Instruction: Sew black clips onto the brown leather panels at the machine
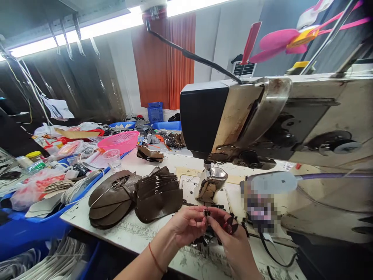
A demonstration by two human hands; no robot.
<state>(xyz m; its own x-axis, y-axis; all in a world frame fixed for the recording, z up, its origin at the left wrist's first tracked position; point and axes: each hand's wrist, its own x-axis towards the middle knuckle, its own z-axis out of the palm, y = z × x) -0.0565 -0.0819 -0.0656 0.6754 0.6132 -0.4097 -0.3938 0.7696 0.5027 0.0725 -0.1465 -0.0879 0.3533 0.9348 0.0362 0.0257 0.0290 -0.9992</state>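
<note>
My left hand (188,229) and my right hand (229,235) meet at the front of the sewing machine bed, fingertips pinched together. Between them is a small dark shiny piece (206,212), too small to name. Something dark with red on it (230,226) shows within my right hand, its kind unclear. Beneath both hands lie several small black strap-like pieces (208,238), partly covered by the fingers. Just left of my left hand, a fanned stack of dark brown leather pieces (160,200) rests beside rounded brown leather pieces (112,198).
The sewing machine head (262,116) overhangs the table, its presser foot area (211,182) behind my hands. A blurred-out object (260,210) stands at right with a black cable. Blue bins (55,214), a pink basket (121,139) and a clear cup (112,158) are at left.
</note>
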